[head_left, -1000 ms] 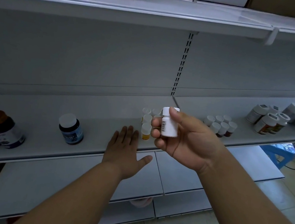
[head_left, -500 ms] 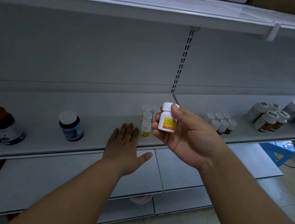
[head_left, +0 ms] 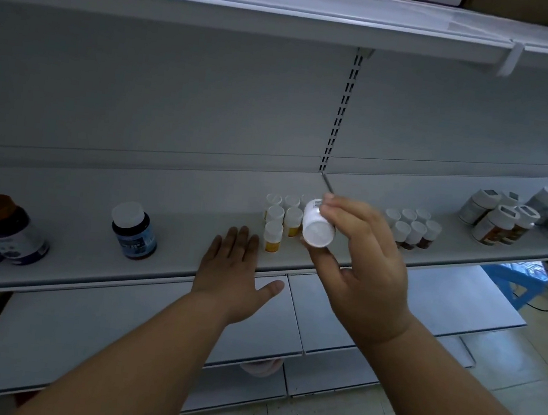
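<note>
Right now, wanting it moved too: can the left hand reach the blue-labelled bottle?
Probably yes: the left hand is open and free, with only bare shelf between it and the blue-labelled bottle.

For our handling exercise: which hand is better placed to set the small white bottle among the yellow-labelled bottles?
The right hand, likely: it grips the white bottle beside the yellow-labelled bottles; left hand is open, empty.

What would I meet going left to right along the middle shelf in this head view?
Orange-capped bottle, blue-labelled bottle, left hand, small yellow-labelled bottles, white bottle in the right hand, small brown bottles, larger white-lidded bottles.
</note>
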{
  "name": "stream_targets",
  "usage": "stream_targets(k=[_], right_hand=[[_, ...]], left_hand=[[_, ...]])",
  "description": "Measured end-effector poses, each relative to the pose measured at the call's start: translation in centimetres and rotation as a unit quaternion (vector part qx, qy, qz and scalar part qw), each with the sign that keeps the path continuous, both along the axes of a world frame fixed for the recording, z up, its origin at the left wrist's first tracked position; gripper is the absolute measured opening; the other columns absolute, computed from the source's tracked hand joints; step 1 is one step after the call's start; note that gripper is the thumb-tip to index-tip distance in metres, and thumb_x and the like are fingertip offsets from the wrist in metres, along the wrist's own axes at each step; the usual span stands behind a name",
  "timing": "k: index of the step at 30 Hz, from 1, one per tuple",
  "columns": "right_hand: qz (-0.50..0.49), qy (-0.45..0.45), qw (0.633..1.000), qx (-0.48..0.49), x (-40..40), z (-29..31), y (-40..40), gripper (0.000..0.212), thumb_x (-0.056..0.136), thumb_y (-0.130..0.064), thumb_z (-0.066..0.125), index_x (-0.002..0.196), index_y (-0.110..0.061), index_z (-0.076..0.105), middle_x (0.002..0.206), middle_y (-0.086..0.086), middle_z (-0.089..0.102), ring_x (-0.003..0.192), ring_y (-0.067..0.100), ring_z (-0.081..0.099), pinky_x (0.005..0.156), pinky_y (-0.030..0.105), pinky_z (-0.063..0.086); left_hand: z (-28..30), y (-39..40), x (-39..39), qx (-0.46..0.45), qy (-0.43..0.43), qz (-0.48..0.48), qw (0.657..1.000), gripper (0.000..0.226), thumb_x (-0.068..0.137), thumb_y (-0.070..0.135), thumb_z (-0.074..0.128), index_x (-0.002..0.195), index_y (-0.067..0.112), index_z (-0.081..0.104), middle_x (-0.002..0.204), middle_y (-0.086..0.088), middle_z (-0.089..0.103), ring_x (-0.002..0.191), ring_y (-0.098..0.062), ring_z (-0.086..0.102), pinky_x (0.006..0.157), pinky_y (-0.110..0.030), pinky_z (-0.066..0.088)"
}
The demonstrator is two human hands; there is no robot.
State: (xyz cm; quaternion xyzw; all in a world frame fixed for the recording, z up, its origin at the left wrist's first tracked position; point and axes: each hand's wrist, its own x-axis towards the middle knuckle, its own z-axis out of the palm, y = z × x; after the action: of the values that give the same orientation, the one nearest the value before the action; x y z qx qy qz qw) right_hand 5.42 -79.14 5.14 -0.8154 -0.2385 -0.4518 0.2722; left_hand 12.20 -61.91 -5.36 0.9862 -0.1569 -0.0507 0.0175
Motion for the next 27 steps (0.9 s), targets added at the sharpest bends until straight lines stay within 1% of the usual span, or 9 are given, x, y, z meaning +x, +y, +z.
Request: stream_targets(k=[4,7,9,13,15,17,21,24,27], right_hand=[[0.014,-0.015,1.000,-0.008,-0.4,-0.6,0.0,0.034,0.084,-0.008,0.076,0.113,0.000,0.061,0.118,0.012,0.060,0.118,0.021,0.057,0.102,0.032,0.045],[0.046,0.126,0.986,0.098,-1.4,0.7,0.8,0.025,0.085,-0.027,0.073,0.106,-0.018,0.064,0.100,-0.001,0.069,0.095,0.010,0.063,0.085,0.020,0.050],[0.073,0.322,0.898,0.291,-1.9,2.3,1.9,0.014,0.085,-0.035,0.068,0.094,-0.025,0.066,0.079,-0.007,0.070,0.076,0.009,0.066,0.068,0.019,0.053],[0.150,0.566,0.569,0.577,-0.8,3.3,2.0,0.023,0.092,-0.027,0.060,0.099,-0.005,0.064,0.065,0.007,0.063,0.055,0.018,0.057,0.053,0.030,0.046],[0.170,0.588,0.527,0.590,-0.3,3.1,1.7,0.022,0.093,-0.023,0.058,0.102,-0.003,0.061,0.068,0.012,0.064,0.058,0.023,0.061,0.055,0.032,0.050],[0.173,0.579,0.567,0.560,0.3,2.5,1.2,0.018,0.094,-0.018,0.057,0.103,-0.003,0.061,0.076,0.015,0.070,0.069,0.029,0.068,0.065,0.037,0.057],[0.114,0.546,0.731,0.393,1.6,1.8,0.8,0.012,0.088,-0.011,0.065,0.100,-0.009,0.064,0.095,0.011,0.072,0.089,0.026,0.071,0.080,0.038,0.059],[0.064,0.506,0.833,0.216,2.5,1.8,1.1,0.018,0.081,-0.020,0.075,0.096,-0.023,0.065,0.091,-0.005,0.070,0.083,0.007,0.066,0.073,0.020,0.053],[0.116,0.486,0.861,0.097,3.3,1.9,2.6,0.017,0.078,-0.025,0.076,0.091,-0.025,0.065,0.083,-0.005,0.066,0.071,0.007,0.059,0.060,0.016,0.048]], left_hand=[[0.0,0.0,0.0,-0.002,-0.004,-0.001,1.000,0.099,0.087,0.082,0.016,0.158,0.017,-0.005,0.166,-0.007,-0.012,0.152,-0.024,-0.014,0.123,-0.043,-0.007],[0.0,0.0,0.0,-0.011,-0.002,-0.002,1.000,0.099,0.087,0.081,0.017,0.158,0.016,-0.005,0.166,-0.007,-0.013,0.152,-0.024,-0.014,0.123,-0.043,-0.006],[-0.1,0.0,0.0,-0.014,-0.002,-0.001,1.000,0.099,0.087,0.081,0.016,0.158,0.017,-0.006,0.166,-0.007,-0.013,0.152,-0.024,-0.014,0.123,-0.043,-0.007],[-0.2,-0.1,0.1,-0.012,-0.010,0.001,1.000,0.100,0.086,0.082,0.015,0.158,0.016,-0.005,0.166,-0.007,-0.010,0.152,-0.025,-0.012,0.123,-0.044,-0.005],[-0.3,-0.1,0.1,-0.018,-0.015,0.002,1.000,0.100,0.086,0.082,0.016,0.158,0.016,-0.005,0.166,-0.007,-0.009,0.152,-0.025,-0.011,0.123,-0.044,-0.004],[-0.5,-0.1,0.1,-0.022,-0.016,0.003,1.000,0.101,0.085,0.083,0.017,0.158,0.018,-0.007,0.166,-0.006,-0.010,0.152,-0.025,-0.011,0.123,-0.044,-0.005],[-0.1,0.0,0.7,-0.051,0.017,-0.006,0.999,0.101,0.085,0.083,0.028,0.159,0.021,-0.003,0.167,-0.004,-0.007,0.153,-0.023,-0.009,0.123,-0.041,-0.005],[1.3,1.1,-0.6,-0.232,0.003,0.001,0.973,0.081,0.089,0.070,0.048,0.154,0.025,0.028,0.158,0.000,0.034,0.144,-0.022,0.031,0.118,-0.038,0.027],[2.2,3.5,-4.9,-0.334,-0.097,0.080,0.934,0.063,0.087,0.060,0.061,0.138,0.025,0.052,0.136,0.006,0.057,0.122,-0.010,0.047,0.102,-0.022,0.035]])
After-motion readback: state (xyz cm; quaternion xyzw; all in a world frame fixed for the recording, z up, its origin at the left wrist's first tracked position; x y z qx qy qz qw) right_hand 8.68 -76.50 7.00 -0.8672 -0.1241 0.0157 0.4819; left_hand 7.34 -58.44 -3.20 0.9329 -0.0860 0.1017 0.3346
